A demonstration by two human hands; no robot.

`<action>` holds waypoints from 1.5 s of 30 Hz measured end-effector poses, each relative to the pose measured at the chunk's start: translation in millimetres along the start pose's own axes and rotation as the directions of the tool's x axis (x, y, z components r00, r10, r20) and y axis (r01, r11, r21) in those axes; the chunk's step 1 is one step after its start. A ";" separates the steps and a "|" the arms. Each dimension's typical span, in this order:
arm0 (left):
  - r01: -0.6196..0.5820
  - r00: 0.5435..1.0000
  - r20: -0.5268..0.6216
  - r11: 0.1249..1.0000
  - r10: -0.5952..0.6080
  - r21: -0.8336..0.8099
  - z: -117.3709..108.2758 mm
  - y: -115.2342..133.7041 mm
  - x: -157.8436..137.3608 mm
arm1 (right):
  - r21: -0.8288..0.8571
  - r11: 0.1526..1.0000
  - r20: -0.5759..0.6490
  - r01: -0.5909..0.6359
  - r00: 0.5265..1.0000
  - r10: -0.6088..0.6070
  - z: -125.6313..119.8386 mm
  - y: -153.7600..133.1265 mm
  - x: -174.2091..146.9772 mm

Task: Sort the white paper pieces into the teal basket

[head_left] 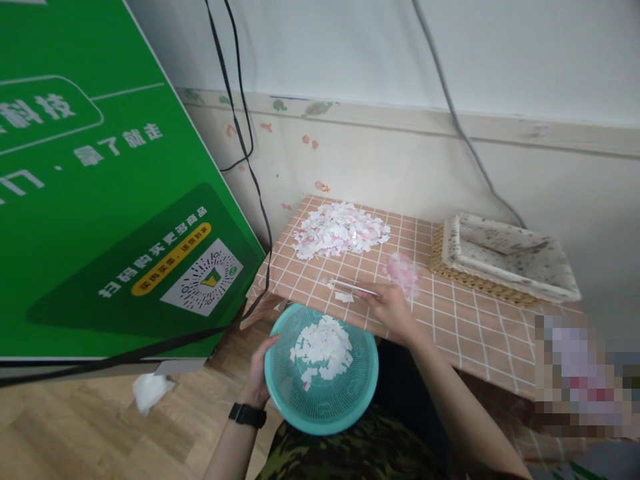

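Teal plastic basket (325, 393) sits at the table (465, 320) edge, held below table height over the lap, with a heap of white scraps (323, 347) in its middle. Left hand (260, 373) grips the basket's left rim, fingers curled round the edge; black watch (247, 415) on that wrist.

Right hand (393, 308) is on the table just above the basket, its grip closed on a thin flat strip (353, 288). The strip's long axis runs roughly left-right along the table edge, nearly level; free end points left, away from the grip, other end is under the fingers. A few loose scraps lie just below that free end.

Beyond the right grip, further up the table: a big pile of white and pink scraps (340, 230). Just right of the grip, a small pinkish clump (403, 270), blurred, can't tell what it is.

Well right of the grip: a woven tray (505, 257) with a speckled liner, long axis left-right, slightly skewed. Far left of the left grip: a green sign (100, 187) leaning by the wall, black cables (250, 160) hanging across its edge, a crumpled white paper (150, 390) on the floor.
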State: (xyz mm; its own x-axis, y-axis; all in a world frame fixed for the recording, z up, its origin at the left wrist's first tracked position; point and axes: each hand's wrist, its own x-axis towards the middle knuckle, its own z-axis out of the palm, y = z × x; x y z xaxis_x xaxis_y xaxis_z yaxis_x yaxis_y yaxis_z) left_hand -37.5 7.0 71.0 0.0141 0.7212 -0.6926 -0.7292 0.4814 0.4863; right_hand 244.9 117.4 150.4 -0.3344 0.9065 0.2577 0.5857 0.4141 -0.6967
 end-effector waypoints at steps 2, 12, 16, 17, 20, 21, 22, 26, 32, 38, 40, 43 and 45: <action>-0.019 1.000 0.005 1.000 0.019 0.009 2.6 -1.0 -2.6 | 0.005 1.000 0.033 0.026 0.999 -0.026 -1.0 1.4 2.1; -0.039 0.997 0.062 0.999 0.039 -0.009 11.7 -4.9 -10.8 | -0.017 0.999 0.037 0.030 0.999 -0.029 -5.1 -6.7 -17.8; -0.017 0.995 0.096 1.000 0.019 -0.021 3.4 -9.8 -7.3 | -0.034 0.996 -0.195 -0.088 0.978 0.080 -0.9 -0.9 -34.1; 0.007 0.995 0.104 1.000 -0.005 -0.015 0.3 -10.8 -5.9 | -0.046 0.993 -0.243 -0.109 0.965 0.095 1.5 0.2 -38.6; 0.056 0.994 0.099 0.998 -0.053 -0.022 -8.5 -12.8 -1.8 | -0.074 0.993 -0.272 -0.095 0.960 0.072 9.4 0.1 -49.0; 0.067 0.993 0.100 0.997 -0.065 -0.022 -10.5 -13.0 -0.9 | -0.074 0.994 -0.268 -0.080 0.962 0.058 11.5 -1.1 -51.0; 0.078 0.992 0.102 0.997 -0.075 -0.020 -11.7 -13.0 -0.4 | -0.069 0.995 -0.269 -0.073 0.962 0.052 12.9 -2.8 -52.0; 0.072 0.993 0.100 0.997 -0.069 -0.026 -9.7 -11.0 -0.9 | -0.023 0.992 -0.273 -0.126 0.955 0.115 13.6 -9.8 -50.2; 0.042 0.998 0.052 0.999 -0.040 -0.030 -0.2 -5.8 -2.3 | -0.013 0.995 -0.119 -0.098 0.988 0.095 19.4 -15.0 -46.2; -0.002 0.999 0.039 1.000 0.003 -0.025 9.8 0.4 -3.0 | 0.034 0.999 -0.039 0.005 0.999 -0.004 26.7 -27.7 -46.8; -0.004 0.999 0.033 1.000 0.005 -0.021 10.5 1.9 -2.6 | 0.094 0.996 -0.015 0.006 1.000 -0.004 27.0 -33.0 -49.8; 0.010 1.000 0.005 0.999 -0.010 -0.031 8.0 2.5 -0.4 | 0.178 0.984 -0.025 -0.018 0.999 0.023 28.1 -36.3 -56.0; 0.019 1.000 0.006 0.999 -0.019 -0.041 5.3 1.9 1.6 | 0.205 0.979 -0.083 -0.013 0.996 0.031 30.2 -34.4 -58.4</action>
State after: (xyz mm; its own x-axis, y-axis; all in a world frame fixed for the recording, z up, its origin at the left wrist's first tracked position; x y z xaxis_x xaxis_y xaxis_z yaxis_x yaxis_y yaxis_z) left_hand -35.2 11.7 73.7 0.0324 0.7149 -0.6985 -0.7564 0.4744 0.4504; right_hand 222.0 47.8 139.1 -0.2540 0.9226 0.2904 0.4265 0.3763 -0.8225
